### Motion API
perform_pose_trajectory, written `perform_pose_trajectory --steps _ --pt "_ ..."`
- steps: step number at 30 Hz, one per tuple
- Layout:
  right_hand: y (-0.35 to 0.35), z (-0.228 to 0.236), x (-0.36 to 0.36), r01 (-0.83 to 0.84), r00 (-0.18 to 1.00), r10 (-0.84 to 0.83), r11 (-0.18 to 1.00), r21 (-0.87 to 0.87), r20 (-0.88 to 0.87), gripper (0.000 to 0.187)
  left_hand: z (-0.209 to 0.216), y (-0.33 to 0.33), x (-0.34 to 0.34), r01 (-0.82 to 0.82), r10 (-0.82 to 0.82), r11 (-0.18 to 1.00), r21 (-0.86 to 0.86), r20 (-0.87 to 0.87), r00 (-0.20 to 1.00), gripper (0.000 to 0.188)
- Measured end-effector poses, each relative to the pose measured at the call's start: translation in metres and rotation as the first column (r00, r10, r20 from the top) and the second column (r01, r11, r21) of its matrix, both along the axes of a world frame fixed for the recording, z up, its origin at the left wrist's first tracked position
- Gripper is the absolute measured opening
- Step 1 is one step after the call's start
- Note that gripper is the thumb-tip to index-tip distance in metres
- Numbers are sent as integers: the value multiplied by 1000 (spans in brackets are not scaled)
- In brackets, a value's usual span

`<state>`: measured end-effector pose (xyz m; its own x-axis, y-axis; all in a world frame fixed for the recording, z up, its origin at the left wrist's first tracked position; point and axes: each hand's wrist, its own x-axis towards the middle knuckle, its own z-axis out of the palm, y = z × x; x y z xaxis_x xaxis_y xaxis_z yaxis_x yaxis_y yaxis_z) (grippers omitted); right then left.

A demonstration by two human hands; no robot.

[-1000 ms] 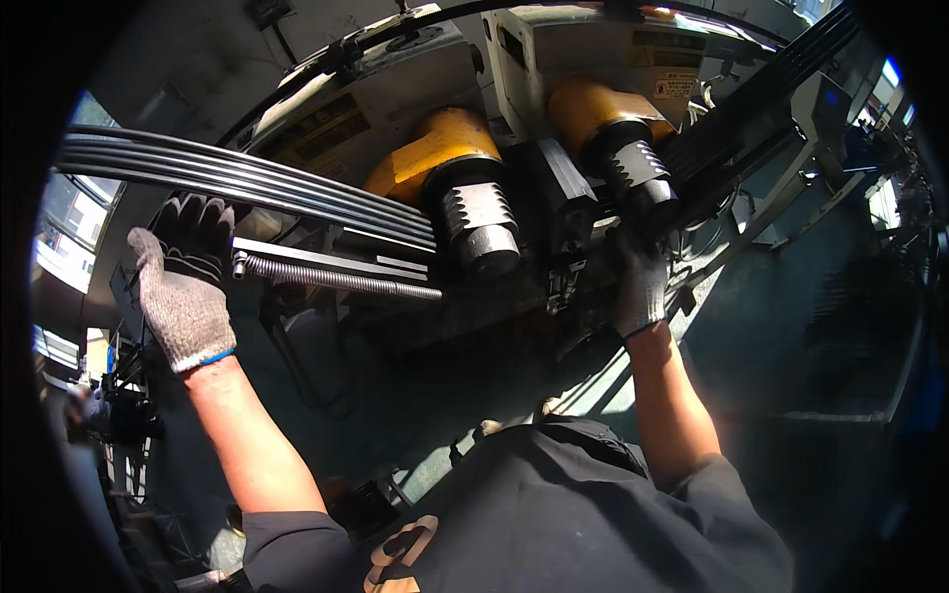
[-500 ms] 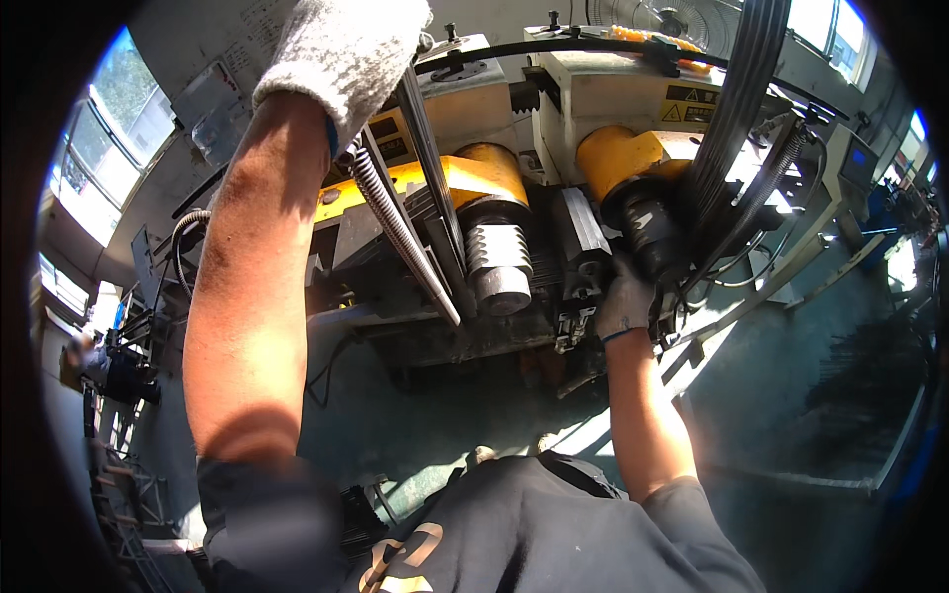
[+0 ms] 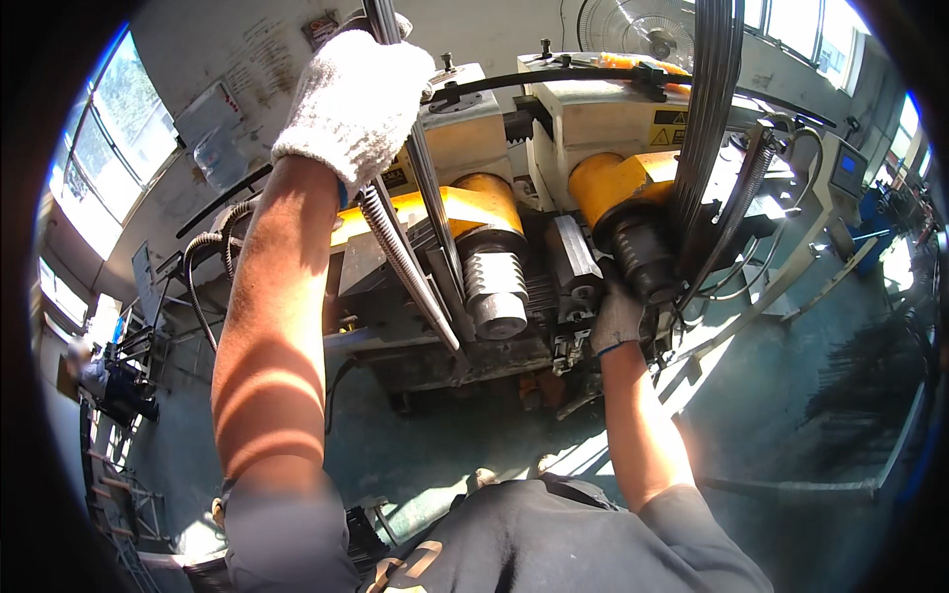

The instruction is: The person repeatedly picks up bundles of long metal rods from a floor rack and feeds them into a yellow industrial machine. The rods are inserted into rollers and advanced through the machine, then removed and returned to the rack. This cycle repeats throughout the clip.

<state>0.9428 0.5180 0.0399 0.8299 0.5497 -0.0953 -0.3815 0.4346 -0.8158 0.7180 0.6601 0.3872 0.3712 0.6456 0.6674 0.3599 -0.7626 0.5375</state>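
My left hand (image 3: 358, 104), in a white knitted glove, is raised at the upper left and closed around a long dark metal bar (image 3: 429, 183). The bar slants down beside a threaded rod (image 3: 413, 267). Low on the machine, my gloved right hand (image 3: 618, 321) reaches in between a dark block (image 3: 573, 252) and the right-hand black roller (image 3: 645, 255). Its fingers are hidden in shadow there. Left of the block sits a ribbed, shiny metal roller (image 3: 496, 292) under a yellow arm (image 3: 484, 203).
A bundle of long dark bars (image 3: 710, 119) stands upright at the right of the machine. A black hose (image 3: 554, 77) runs across its top. Behind are a fan (image 3: 643, 35) and, at right, a control panel (image 3: 848, 168). Another person (image 3: 114, 381) is at far left.
The machine sits slightly lower in view. My left hand has come down a little and stays on the bar. The right hand remains in nearly the same place by the roller.
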Motion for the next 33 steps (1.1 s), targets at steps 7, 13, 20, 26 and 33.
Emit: perform_pose_trajectory --steps 7,13,20,26,33 --pt "-2 -4 0 61 984 -51 997 -52 172 34 -1 13 2 -116 158 956 268 -140 977 30" --pt "8 -7 -3 23 999 -23 1000 -2 44 22 -1 19 -12 -17 86 943 333 -194 977 31" --pt "6 2 -4 60 997 -59 998 -18 54 23 -5 35 -15 100 -41 951 293 -203 978 32" --pt "8 -15 7 34 995 -38 998 45 92 43 3 -4 -2 62 -58 994 -85 47 997 30" --pt "12 -7 -3 51 998 -51 999 -10 31 37 -5 26 -25 35 17 969 245 -208 978 28"
